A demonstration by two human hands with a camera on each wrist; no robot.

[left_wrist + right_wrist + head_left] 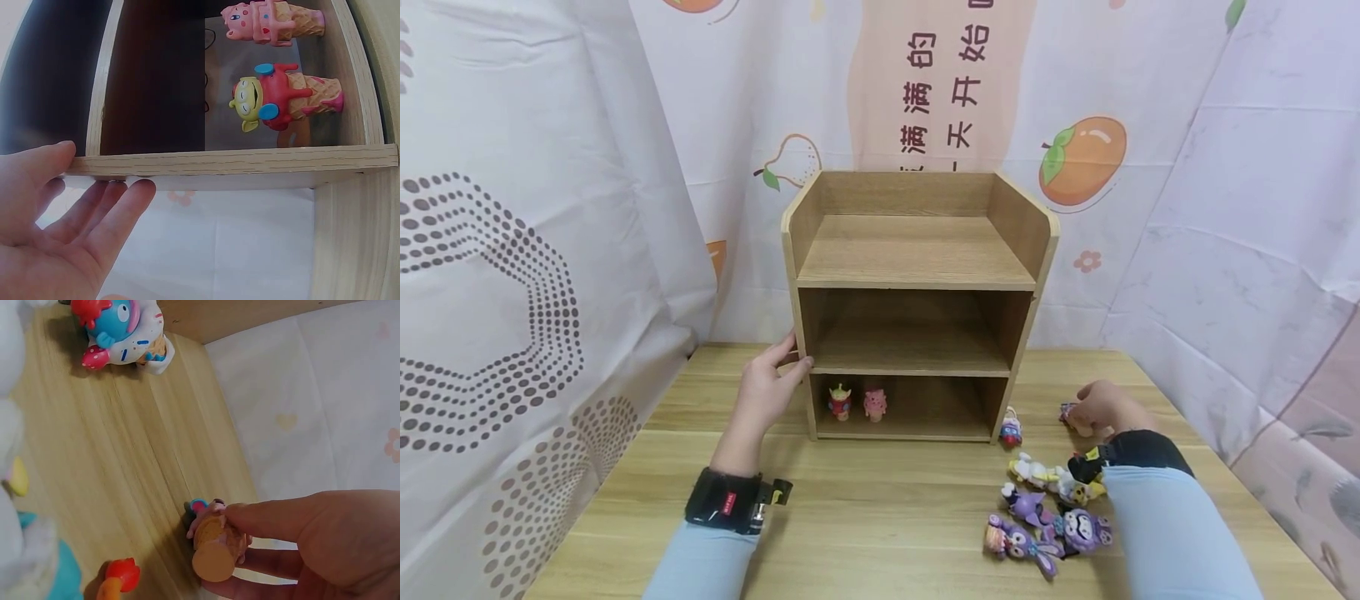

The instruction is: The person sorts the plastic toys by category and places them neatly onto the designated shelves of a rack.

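Observation:
My left hand [766, 390] holds the left side panel of a small wooden shelf [917, 286], thumb at the front edge and fingers along the outer face. On the bottom tier stand a green-headed alien figurine [269, 97] in red and a pink pig-like figurine [269, 22], both on ice-cream-cone bases. To the right of the shelf, my right hand [1108, 408] pinches another cone-based figurine [215, 540] low over the table. Its round brown base faces the right wrist camera, and its far end is mostly hidden.
A blue-and-white figurine [1011, 429] lies against the shelf's right foot. Nearer, yellow-and-white figurines [1037, 471] and purple figurines [1026, 542] lie in a group on the wooden table [865, 517], partly under my right forearm. Printed cloth [745, 233] hangs behind and at both sides.

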